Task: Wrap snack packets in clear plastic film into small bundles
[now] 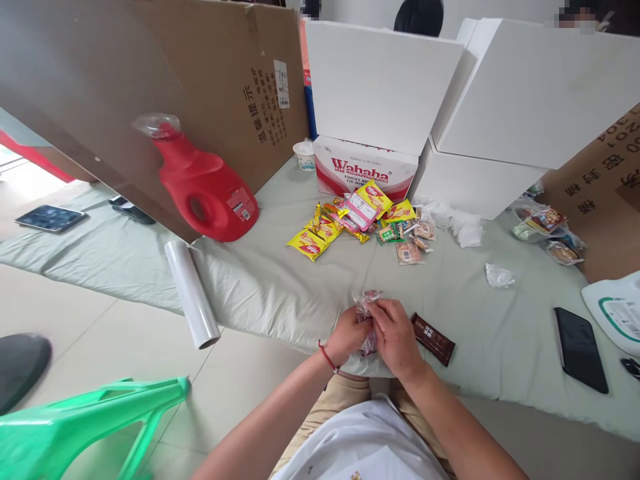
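Close to the table's front edge, my left hand [351,333] and my right hand [399,339] are closed together around a small clear plastic packet with reddish contents [369,345]. Crinkled film sticks up past my fingers, and much of the packet is hidden by them. A dark brown wrapped snack bar [433,339] lies just right of my right hand, on the pale green cloth. Farther back sits a pile of yellow snack packets [309,244] with a pink-and-white packet [361,211] on top. Small wrapped snacks [410,252] lie beside it.
A red jug [213,183] and a film roll [193,293] are to the left. Behind the snacks stand a Wahaha carton [367,167], white boxes [530,87] and a large cardboard box [220,73]. A black phone [581,350] lies right; a green stool [95,413] stands lower left.
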Motion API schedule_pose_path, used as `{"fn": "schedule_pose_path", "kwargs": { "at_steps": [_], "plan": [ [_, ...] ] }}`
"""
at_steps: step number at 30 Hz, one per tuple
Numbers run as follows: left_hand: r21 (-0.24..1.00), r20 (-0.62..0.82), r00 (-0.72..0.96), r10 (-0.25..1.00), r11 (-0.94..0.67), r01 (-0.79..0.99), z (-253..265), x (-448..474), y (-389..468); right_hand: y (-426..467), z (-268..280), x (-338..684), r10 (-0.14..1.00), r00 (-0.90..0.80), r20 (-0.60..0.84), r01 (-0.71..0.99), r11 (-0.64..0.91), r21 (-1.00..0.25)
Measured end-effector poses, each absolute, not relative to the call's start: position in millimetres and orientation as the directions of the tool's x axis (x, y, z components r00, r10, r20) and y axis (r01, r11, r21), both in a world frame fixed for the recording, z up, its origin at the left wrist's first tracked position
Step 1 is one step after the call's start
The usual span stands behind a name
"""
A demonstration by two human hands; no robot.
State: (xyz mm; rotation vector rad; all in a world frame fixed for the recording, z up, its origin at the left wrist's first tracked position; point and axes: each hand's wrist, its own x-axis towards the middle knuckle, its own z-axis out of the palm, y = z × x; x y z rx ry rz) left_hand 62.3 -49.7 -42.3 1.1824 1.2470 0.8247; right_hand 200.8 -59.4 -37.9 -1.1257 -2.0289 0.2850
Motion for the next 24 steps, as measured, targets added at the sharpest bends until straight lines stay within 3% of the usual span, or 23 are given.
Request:
{"fn": "schedule_pose_path", "kwargs": {
  "at_steps": [4, 8, 11, 14, 16, 19, 21, 24],
  "plan": [
    [0.951, -0.237, 0.124, 0.964, 0.256, -0.172, -46, 59, -56, -68, -58, 194, 0.783, -0.415, 0.464, 0.68, 0.606, -0.414],
    [0.851, -0.307, 0.094, 0.947, 0.317, -0.418, -46, 56, -58, -71, -68, 194, 0.794, -0.464, 0.393, 0.714, 0.598, -0.365],
    [0.768, -0.377, 0.034, 0.926, 0.332, -0.547, -50, 60, -57, -74, -67, 193, 0.797, -0.452, 0.4, 0.707, 0.594, -0.384],
    [0.749, -0.426, -0.072, 0.902, 0.307, -0.587, -55, 66, -54, -77, -62, 197, 0.78, -0.481, 0.401, 0.59, 0.626, -0.509],
    [0.8, -0.393, -0.116, 0.912, 0.277, -0.533, -58, 70, -54, -78, -59, 202, 0.81, -0.43, 0.398, 0.472, 0.578, -0.665],
    [0.915, -0.254, -0.127, 0.959, 0.196, -0.351, -59, 75, -54, -75, -55, 209, 0.944, -0.126, 0.304, 0.39, 0.329, -0.86],
    [0.974, -0.164, -0.111, 0.98, 0.143, -0.174, -57, 79, -55, -72, -54, 210, 0.979, -0.013, 0.202, 0.39, 0.191, -0.901],
    [0.979, -0.094, -0.074, 0.993, 0.106, 0.174, -53, 84, -56, -68, -53, 208, 0.994, -0.024, 0.106, 0.458, 0.105, -0.883]
  ]
}}
